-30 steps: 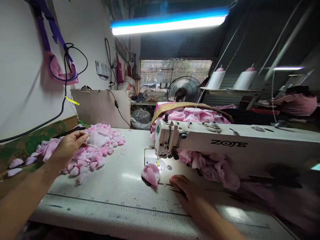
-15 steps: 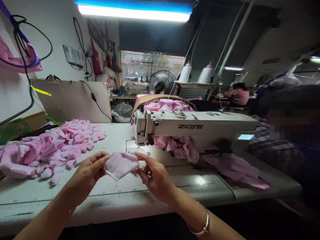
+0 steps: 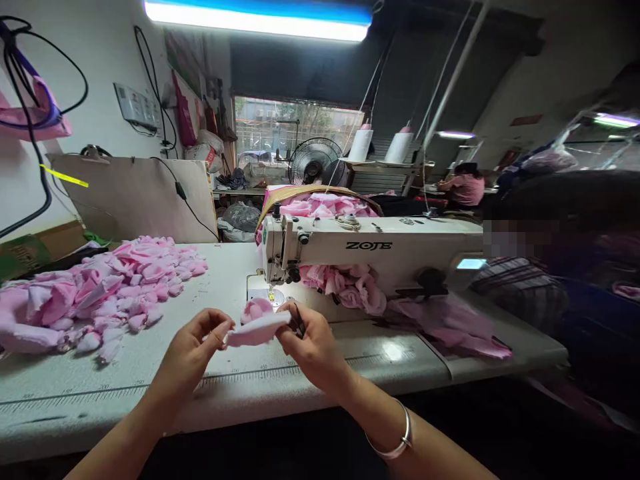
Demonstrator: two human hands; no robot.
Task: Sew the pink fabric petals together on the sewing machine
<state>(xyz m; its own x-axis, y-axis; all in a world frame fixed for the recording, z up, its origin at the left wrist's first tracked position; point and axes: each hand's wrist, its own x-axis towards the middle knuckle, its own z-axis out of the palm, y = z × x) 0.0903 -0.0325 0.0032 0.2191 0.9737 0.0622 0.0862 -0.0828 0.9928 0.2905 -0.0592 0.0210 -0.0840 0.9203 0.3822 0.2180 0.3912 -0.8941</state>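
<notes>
Between my two hands, in front of the sewing machine [image 3: 370, 243], a small pale pink fabric piece [image 3: 257, 330] is held up, its upper part curled over. My left hand [image 3: 197, 350] pinches its left end between thumb and fingers. The right end is gripped by my right hand [image 3: 315, 347], which wears a silver bangle at the wrist. A small dark object [image 3: 299, 321] shows among the right fingers; its kind is unclear. Just behind the fabric are the lit needle and presser foot [image 3: 271, 295].
A heap of pink fabric pieces [image 3: 115, 287] lies on the left of the table [image 3: 220, 267]. More pink pieces [image 3: 350, 287] sit under the machine arm, and flat pink cloth [image 3: 450, 327] lies right. Thread cones [image 3: 360, 145] stand behind. A person in a checked garment [image 3: 525, 283] is close at right.
The fabric piece has turned from facing me broadly to nearly edge-on, its top curling over. A dark object now shows in my right hand. The view has shifted slightly right.
</notes>
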